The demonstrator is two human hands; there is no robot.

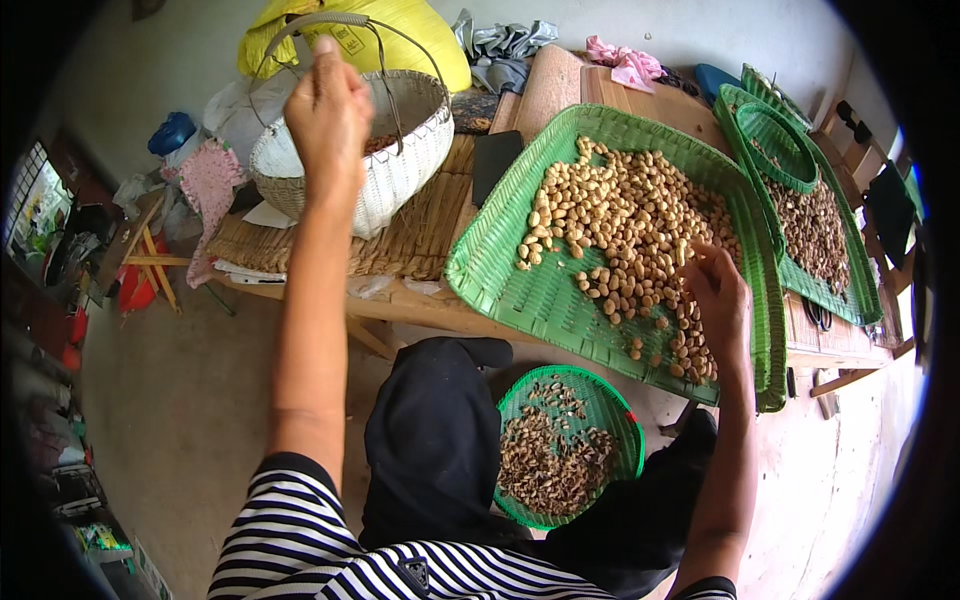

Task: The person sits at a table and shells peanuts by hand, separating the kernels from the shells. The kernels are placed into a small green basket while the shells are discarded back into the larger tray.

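My left hand [330,105] is raised in front of a white woven basket [409,172] with a wire handle; its fingers are curled and blurred, and whether something is between them is hidden. Reddish-brown pieces show inside that basket. My right hand [716,292] is over the right side of a green woven tray [525,300], fingers bent at the unshelled peanuts [615,195]; a peanut appears to be at its fingertips. Between my legs stands a round green basket [637,457] holding broken peanut shells [551,465].
Another green tray [862,277] at the right holds more brown pieces and a small green basket [806,180]. A dark phone-like slab [495,161] lies on the straw mat [427,247] beside the peanut tray. A yellow sack [405,37] stands behind the white basket.
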